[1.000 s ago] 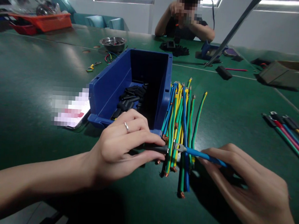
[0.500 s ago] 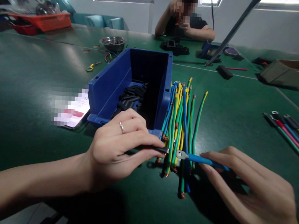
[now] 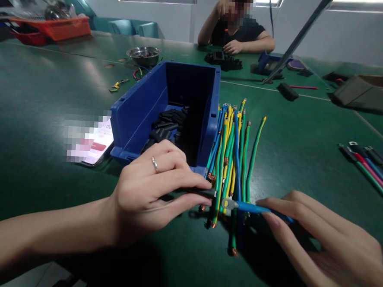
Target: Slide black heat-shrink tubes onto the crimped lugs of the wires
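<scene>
Between thumb and fingers, my left hand (image 3: pixel 154 189) pinches a short black tube (image 3: pixel 206 191), most of it hidden by the fingers. My right hand (image 3: pixel 328 238) grips a blue wire (image 3: pixel 252 208) that ends in a flat metal ring lug (image 3: pixel 229 204). The lug points left at the tube's open end, a small gap apart. Under and behind both lies a bundle of cut green, yellow and blue wires (image 3: pixel 231 159), several with bare copper ends. Beyond my left hand stands a blue bin (image 3: pixel 124 133) with several black tubes (image 3: pixel 168 122) inside.
A phone (image 3: pixel 97 144) lies left of the bin. Finished-looking coloured cables with black sleeves (image 3: pixel 368 171) lie at the right. Farther back are a metal bowl (image 3: pixel 143 56), an orange basket (image 3: pixel 68 28), a cardboard box (image 3: pixel 368 93), a slanted metal pole (image 3: pixel 298 41) and a seated person (image 3: pixel 250 34).
My right hand has shifted the blue wire slightly left and down, bringing its lug closer to the tube. Across the table, the person has lowered one hand to the table.
</scene>
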A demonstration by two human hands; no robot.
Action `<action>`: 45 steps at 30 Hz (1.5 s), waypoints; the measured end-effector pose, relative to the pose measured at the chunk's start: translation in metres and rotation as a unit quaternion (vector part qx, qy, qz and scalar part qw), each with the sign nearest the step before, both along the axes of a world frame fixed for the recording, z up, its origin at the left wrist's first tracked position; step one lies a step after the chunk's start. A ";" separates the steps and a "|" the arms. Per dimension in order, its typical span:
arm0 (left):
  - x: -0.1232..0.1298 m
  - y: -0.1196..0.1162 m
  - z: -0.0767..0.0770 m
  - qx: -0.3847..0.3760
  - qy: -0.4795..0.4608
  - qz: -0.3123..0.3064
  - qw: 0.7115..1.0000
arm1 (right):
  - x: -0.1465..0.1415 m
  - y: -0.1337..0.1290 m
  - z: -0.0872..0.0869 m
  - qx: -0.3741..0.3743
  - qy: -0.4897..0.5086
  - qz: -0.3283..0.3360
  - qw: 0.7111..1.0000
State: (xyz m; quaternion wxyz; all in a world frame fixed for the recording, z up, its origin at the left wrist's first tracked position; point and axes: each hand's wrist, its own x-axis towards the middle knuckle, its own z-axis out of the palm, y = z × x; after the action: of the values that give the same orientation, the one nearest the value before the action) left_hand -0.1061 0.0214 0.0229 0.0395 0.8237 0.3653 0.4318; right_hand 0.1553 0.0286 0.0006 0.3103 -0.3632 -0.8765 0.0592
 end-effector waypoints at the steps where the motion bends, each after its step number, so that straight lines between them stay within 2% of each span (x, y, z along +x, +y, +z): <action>1: 0.000 0.000 0.000 0.002 0.001 -0.001 1.000 | 0.000 0.000 0.000 0.000 0.000 0.002 1.000; 10: -0.002 -0.001 -0.002 0.010 0.010 0.000 1.000 | 0.010 -0.003 -0.007 -0.024 -0.005 0.020 1.000; 20: 0.001 -0.001 -0.001 0.009 -0.003 -0.003 1.000 | 0.004 -0.003 0.000 -0.007 0.002 -0.003 1.000; 35: -0.001 -0.004 -0.002 0.002 0.003 0.008 1.000 | 0.003 0.001 -0.001 0.020 -0.031 -0.007 0.999; 45: 0.001 -0.003 -0.003 -0.010 0.001 0.007 1.000 | 0.003 0.004 -0.008 0.031 -0.045 -0.018 0.998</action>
State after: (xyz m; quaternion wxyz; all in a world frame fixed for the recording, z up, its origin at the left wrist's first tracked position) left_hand -0.1051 0.0181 0.0204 0.0441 0.8213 0.3753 0.4275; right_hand 0.1582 0.0328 -0.0079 0.2832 -0.3709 -0.8844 0.0100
